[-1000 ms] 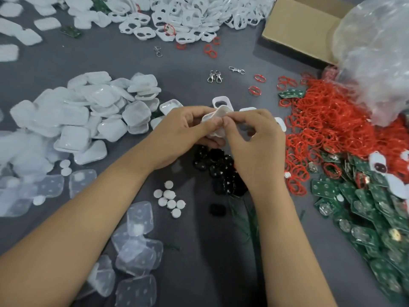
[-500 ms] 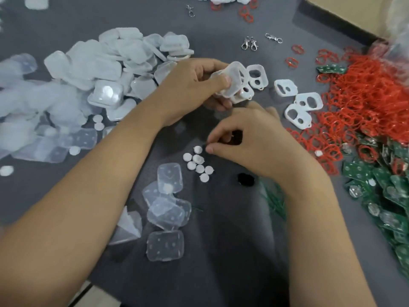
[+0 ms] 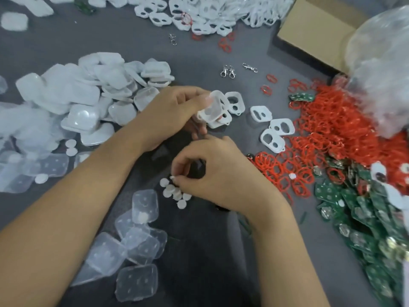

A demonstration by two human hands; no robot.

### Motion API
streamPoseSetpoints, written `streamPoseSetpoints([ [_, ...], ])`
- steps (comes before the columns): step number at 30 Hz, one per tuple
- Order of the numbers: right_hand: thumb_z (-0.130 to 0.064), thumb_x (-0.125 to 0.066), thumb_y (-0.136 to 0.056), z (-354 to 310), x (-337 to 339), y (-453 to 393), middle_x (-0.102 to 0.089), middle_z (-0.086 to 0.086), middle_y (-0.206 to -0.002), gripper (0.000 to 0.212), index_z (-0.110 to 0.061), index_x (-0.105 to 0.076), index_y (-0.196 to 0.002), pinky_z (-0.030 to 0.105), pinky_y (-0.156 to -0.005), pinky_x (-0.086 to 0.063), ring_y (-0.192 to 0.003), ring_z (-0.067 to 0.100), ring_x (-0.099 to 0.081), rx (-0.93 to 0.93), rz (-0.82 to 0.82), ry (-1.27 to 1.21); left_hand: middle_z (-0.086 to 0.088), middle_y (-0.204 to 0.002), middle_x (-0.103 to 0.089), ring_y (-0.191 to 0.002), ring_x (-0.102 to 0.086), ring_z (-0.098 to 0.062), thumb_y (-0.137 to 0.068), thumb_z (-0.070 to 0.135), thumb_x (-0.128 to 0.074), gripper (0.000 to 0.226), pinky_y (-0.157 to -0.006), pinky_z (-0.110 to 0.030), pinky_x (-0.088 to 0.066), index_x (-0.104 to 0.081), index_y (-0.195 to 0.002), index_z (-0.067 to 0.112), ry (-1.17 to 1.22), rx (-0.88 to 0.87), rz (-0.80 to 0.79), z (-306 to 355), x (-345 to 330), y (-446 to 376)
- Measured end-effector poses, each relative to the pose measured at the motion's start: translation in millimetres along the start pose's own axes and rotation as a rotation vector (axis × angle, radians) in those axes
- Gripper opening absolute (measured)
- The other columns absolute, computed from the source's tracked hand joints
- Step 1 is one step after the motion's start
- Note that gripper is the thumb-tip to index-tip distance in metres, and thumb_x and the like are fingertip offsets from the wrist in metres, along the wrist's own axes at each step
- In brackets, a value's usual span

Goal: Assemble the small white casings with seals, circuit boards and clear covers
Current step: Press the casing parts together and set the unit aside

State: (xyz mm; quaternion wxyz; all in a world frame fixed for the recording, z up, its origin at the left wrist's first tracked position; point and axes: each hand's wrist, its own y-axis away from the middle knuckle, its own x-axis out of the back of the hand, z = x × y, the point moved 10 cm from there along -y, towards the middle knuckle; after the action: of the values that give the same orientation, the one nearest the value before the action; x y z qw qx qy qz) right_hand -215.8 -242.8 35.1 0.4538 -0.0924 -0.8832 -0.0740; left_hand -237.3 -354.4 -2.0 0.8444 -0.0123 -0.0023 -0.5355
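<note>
My left hand (image 3: 177, 107) grips a small white casing (image 3: 212, 108) just above the grey table, near the middle of the view. Below it, my right hand (image 3: 212, 173) is lowered to a cluster of small white discs (image 3: 174, 192); its thumb and forefinger pinch one disc (image 3: 173, 178) at the cluster's top edge. Several clear covers (image 3: 137, 247) lie in front of the discs at lower left. Red seals (image 3: 327, 134) are heaped to the right. Green circuit boards (image 3: 365, 218) spread along the right edge. Loose white casing frames (image 3: 277, 127) lie right of my left hand.
A big heap of white casing shells (image 3: 88, 94) fills the left. More white frames (image 3: 210, 12) are piled at the back. Metal clasps (image 3: 230, 70) lie mid-table. A cardboard box (image 3: 314, 29) and a plastic bag (image 3: 380, 69) stand at back right.
My right hand has left the casing it shared with my left hand and dropped to the white discs, now pinching one. My left hand keeps hold of the casing.
</note>
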Motion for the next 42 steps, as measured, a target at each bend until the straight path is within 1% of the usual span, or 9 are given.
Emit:
streamPoseSetpoints([
  [3,-0.013,-0.081,-0.083,27.8,34.5,8.8,-0.067,-0.016,-0.068,0.010,-0.021,-0.076,-0.080,0.010,-0.066,-0.040,-0.062,0.000,-0.057,-0.114,0.234,-0.320,-0.036,-0.104,-0.069,-0.081,-0.070,-0.030,-0.108,0.026,-0.046,0.039,-0.067,-0.035,-0.059,-0.069,-0.115,-0.004,0.138,0.086,-0.017,-8.4,-3.2,-3.6],
  [6,-0.012,-0.081,-0.083,63.5,71.1,26.6,-0.049,-0.017,-0.052,0.014,-0.021,-0.074,-0.076,0.009,-0.054,-0.033,-0.050,0.002,-0.043,-0.274,0.599,-0.347,-0.017,-0.090,-0.075,-0.079,-0.073,-0.026,-0.109,0.021,-0.037,0.039,-0.061,-0.033,-0.060,-0.073,-0.116,0.005,0.203,0.143,-0.126,-7.8,-26.8,-1.0],
  [8,-0.013,-0.081,-0.083,78.9,78.6,34.4,-0.044,-0.017,-0.047,0.013,-0.022,-0.075,-0.075,0.009,-0.051,-0.030,-0.047,0.002,-0.041,-0.353,0.694,-0.347,-0.012,-0.085,-0.074,-0.075,-0.072,-0.024,-0.109,0.019,-0.036,0.040,-0.059,-0.032,-0.059,-0.075,-0.110,0.011,0.197,0.155,-0.200,-7.0,-46.8,3.8],
  [11,-0.013,-0.080,-0.083,90.2,76.8,37.9,-0.041,-0.017,-0.042,0.007,-0.017,-0.079,-0.078,0.009,-0.047,-0.027,-0.043,0.004,-0.038,-0.406,0.683,-0.346,-0.008,-0.082,-0.073,-0.075,-0.071,-0.022,-0.111,0.019,-0.041,0.036,-0.061,-0.031,-0.060,-0.075,-0.100,0.014,0.147,0.107,-0.229,-6.9,-59.8,9.3],
  [15,-0.012,-0.076,-0.088,89.0,78.0,36.9,-0.036,-0.013,-0.043,0.010,-0.018,-0.082,-0.082,0.012,-0.046,-0.025,-0.044,0.006,-0.032,-0.367,0.652,-0.303,-0.003,-0.087,-0.076,-0.074,-0.073,-0.015,-0.107,0.021,-0.058,0.020,-0.064,-0.025,-0.061,-0.073,-0.116,0.013,0.025,0.022,-0.198,-4.9,-54.7,9.5],
  [21,-0.015,-0.074,-0.091,96.3,91.7,45.6,-0.064,0.008,-0.060,0.008,-0.020,-0.079,-0.088,0.022,-0.053,-0.037,-0.053,0.005,-0.045,-0.364,0.739,-0.298,-0.005,-0.094,-0.079,-0.065,-0.069,-0.010,-0.106,0.011,-0.055,0.017,-0.059,-0.021,-0.058,-0.072,-0.112,0.012,0.115,0.054,-0.082,-10.2,-38.7,3.4],
  [29,-0.058,-0.076,-0.081,108.6,53.7,36.4,-0.066,-0.014,-0.075,0.023,-0.039,-0.079,-0.094,0.035,-0.076,-0.053,-0.083,0.012,-0.064,-0.531,0.332,0.000,-0.009,-0.099,-0.079,-0.064,-0.066,-0.011,-0.102,0.013,-0.057,0.020,-0.056,-0.022,-0.056,-0.076,-0.101,0.018,0.139,0.068,0.036,-15.4,-24.1,-1.0],
  [37,-0.039,-0.075,-0.089,107.5,56.8,34.6,-0.075,-0.019,-0.089,0.011,-0.039,-0.080,-0.098,0.039,-0.090,-0.055,-0.093,0.007,-0.068,-0.478,0.342,-0.090,-0.015,-0.099,-0.078,-0.064,-0.067,-0.016,-0.099,0.025,-0.059,0.022,-0.056,-0.025,-0.056,-0.080,-0.094,0.018,0.214,0.103,-0.048,-17.8,-33.5,-2.6],
  [42,-0.027,-0.077,-0.090,115.5,57.8,39.6,-0.073,-0.014,-0.081,0.012,-0.032,-0.081,-0.100,0.031,-0.078,-0.054,-0.069,0.000,-0.060,-0.442,0.357,-0.237,-0.018,-0.099,-0.078,-0.065,-0.068,-0.018,-0.103,0.030,-0.052,0.033,-0.056,-0.027,-0.056,-0.079,-0.095,0.013,0.248,0.134,-0.047,-20.7,-33.5,-3.6],
])
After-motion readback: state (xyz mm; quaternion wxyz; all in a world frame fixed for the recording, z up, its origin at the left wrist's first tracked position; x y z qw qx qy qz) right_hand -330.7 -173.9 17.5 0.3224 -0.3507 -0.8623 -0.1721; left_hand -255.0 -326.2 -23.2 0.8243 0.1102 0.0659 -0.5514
